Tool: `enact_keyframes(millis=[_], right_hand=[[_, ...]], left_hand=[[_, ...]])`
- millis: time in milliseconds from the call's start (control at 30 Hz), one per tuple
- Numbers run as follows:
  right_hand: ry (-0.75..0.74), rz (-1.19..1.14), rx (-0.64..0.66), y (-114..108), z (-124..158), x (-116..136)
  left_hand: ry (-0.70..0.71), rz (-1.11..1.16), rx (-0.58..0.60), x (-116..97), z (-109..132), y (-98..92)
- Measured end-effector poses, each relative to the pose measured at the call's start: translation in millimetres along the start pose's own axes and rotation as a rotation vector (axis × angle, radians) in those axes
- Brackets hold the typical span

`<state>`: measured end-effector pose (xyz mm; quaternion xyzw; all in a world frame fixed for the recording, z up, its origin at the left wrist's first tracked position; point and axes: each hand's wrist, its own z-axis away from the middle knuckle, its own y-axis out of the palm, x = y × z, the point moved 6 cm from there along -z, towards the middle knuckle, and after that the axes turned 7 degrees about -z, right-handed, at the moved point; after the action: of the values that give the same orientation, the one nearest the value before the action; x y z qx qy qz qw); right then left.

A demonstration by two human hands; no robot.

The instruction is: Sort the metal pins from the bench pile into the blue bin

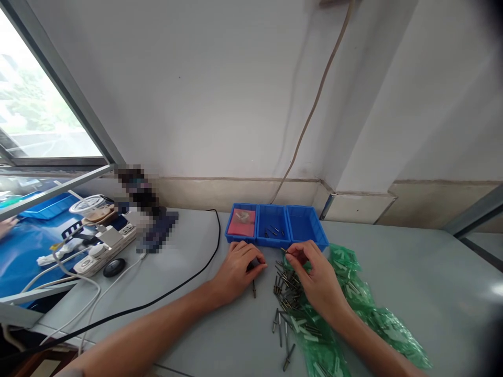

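My left hand [238,269] rests on the grey table with its fingers curled around a small dark object I cannot make out. One small metal pin [254,288] lies just beside it. My right hand [314,275] hovers over a pile of small metal pins [286,293] and pinches one thin pin between thumb and fingertips. Green plastic bags [365,303] of white parts lie under and to the right of this hand. Three joined blue bins [277,225] stand just beyond both hands; the middle one holds a few pins, the left one a red item.
A white power strip [106,246] with plugs and cables sits at the left. A black cable [188,277] curves across the table. A blue tray and cloth [35,230] lie far left under a window. A wall stands right behind the bins.
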<state>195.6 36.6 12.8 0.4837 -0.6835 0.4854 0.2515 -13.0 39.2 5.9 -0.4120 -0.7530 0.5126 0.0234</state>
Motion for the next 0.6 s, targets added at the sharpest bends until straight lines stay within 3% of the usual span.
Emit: enact_keyframes(millis=[400, 600], right_hand=[[-0.01, -0.075, -0.033, -3.5, -0.6, 6.5], [0.13, -0.237, 0.042, 4.8, 1.2, -7.2]], left_hand=[[-0.002, 0.007, 0.002, 0.1, 0.2, -0.1], [0.007, 0.022, -0.008, 1.3, 0.8, 1.5]])
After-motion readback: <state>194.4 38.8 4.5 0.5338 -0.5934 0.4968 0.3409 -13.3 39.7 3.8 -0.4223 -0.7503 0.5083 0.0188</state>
